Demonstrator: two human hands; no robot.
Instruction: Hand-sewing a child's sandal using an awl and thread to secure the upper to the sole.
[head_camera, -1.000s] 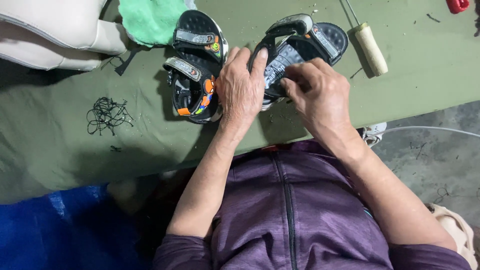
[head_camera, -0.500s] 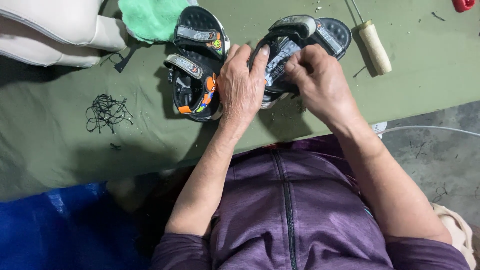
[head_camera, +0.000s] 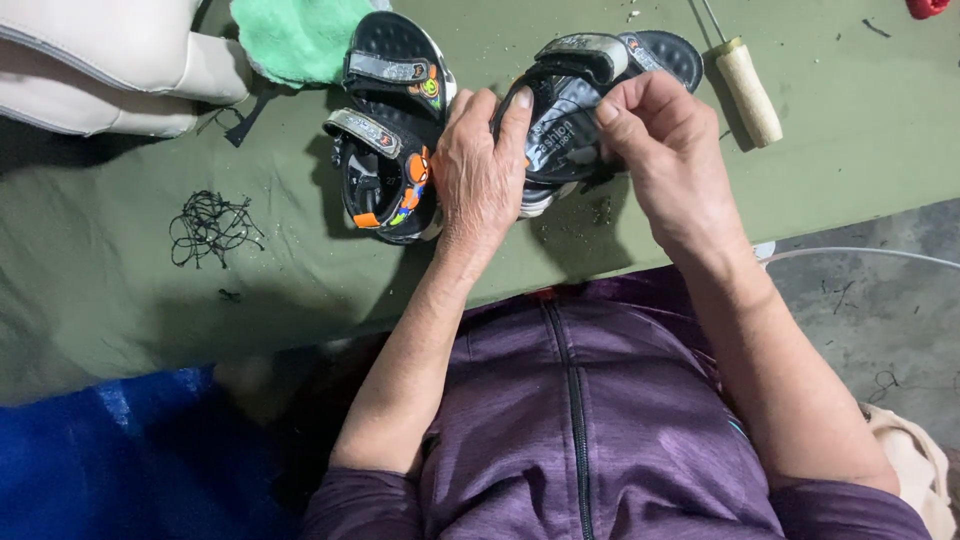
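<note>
My left hand (head_camera: 482, 168) grips the near end of a small black sandal (head_camera: 590, 75) with grey straps, held just above the green table cover (head_camera: 150, 290). My right hand (head_camera: 662, 150) pinches the same sandal's front strap from the right side. A second black sandal (head_camera: 388, 130) with grey straps and orange trim lies flat on the cover just left of my left hand, untouched.
A tool with a pale wooden handle (head_camera: 750, 90) lies at the right. A green cloth (head_camera: 300, 35) and a cream padded object (head_camera: 110, 60) sit at the top left. A tangle of black thread (head_camera: 210, 225) lies on the cover. Blue sheet (head_camera: 90, 460) lies below.
Both hands have shifted slightly on the held sandal; my right fingers moved up along its front strap. The other sandal stays where it was.
</note>
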